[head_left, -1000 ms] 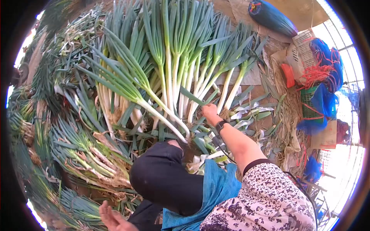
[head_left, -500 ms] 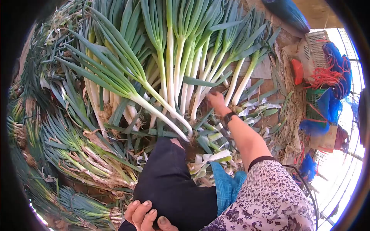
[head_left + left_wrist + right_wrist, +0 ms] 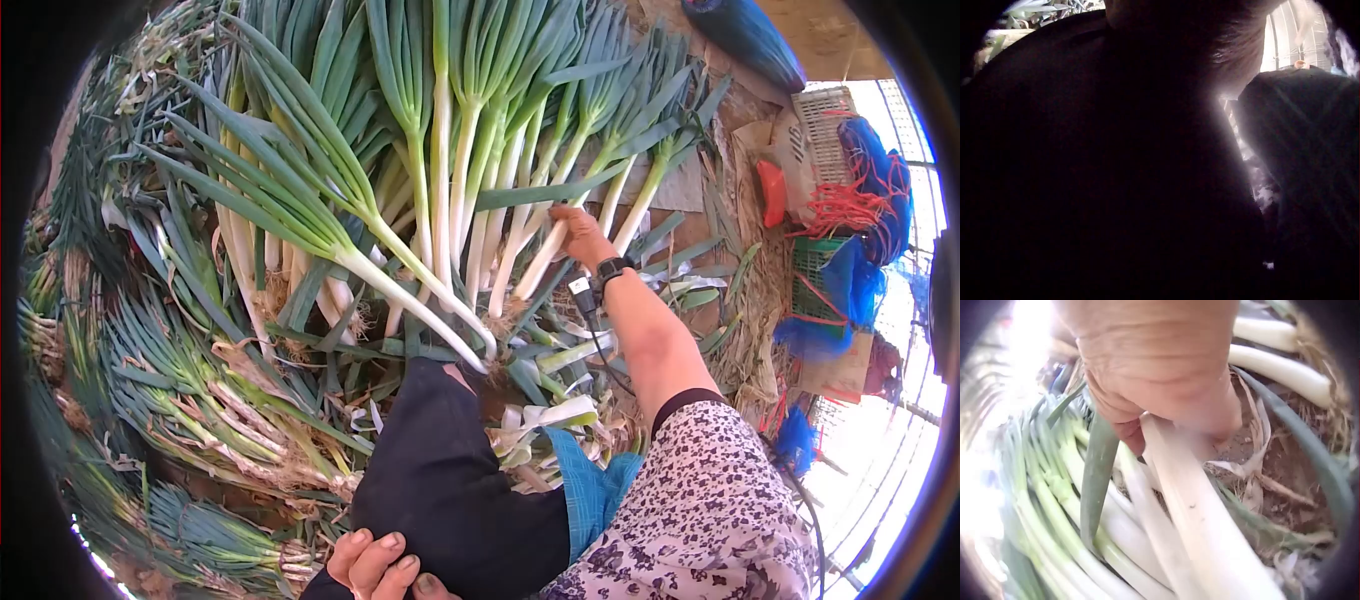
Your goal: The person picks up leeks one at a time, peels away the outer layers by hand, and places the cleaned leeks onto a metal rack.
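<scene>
Head view: right hand [image 3: 588, 240], arm [image 3: 655, 335] outstretched, grips a leek [image 3: 540, 264]; left hand [image 3: 378, 568] lies loosely curled.

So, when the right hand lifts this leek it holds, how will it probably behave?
The leek should stay fairly stiff along its thick, straight white stalk. That stalk looks smooth, so it may slide a little in the right hand. Its shaggy roots could catch on the loose trimmings nearby.

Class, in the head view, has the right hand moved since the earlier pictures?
Yes. Judged against the green crate, the right hand has moved up and right in the picture, nearer the crate.
</scene>
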`<state>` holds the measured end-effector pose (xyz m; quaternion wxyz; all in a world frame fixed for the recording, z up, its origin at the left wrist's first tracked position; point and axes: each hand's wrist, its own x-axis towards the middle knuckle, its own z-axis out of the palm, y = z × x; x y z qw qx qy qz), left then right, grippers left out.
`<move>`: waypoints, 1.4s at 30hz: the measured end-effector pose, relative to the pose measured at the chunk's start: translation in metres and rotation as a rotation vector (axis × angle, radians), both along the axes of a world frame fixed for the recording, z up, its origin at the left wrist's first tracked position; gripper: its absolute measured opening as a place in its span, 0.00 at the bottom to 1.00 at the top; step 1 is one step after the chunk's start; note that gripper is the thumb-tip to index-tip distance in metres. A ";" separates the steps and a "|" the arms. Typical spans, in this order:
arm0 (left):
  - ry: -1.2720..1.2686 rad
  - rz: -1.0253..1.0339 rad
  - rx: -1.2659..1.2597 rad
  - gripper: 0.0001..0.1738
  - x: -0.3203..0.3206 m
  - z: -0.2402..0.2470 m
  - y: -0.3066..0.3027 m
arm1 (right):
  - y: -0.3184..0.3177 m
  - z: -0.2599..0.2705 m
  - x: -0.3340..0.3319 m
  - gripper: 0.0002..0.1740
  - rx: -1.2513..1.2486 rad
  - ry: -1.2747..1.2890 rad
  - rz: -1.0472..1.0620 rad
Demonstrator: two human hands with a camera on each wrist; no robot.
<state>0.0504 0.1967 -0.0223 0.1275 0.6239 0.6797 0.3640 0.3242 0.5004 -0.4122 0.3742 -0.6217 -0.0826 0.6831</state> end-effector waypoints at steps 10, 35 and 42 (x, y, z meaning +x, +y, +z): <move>-0.012 0.010 -0.017 0.10 0.004 0.004 0.000 | 0.010 0.047 -0.032 0.16 -0.051 0.227 -0.037; -0.725 -0.096 -0.596 0.34 0.100 0.006 0.056 | -0.161 0.252 -0.022 0.12 0.091 0.379 0.002; -1.425 0.001 -1.027 0.19 0.117 -0.052 0.016 | -0.204 0.254 -0.021 0.15 -0.027 0.554 -0.031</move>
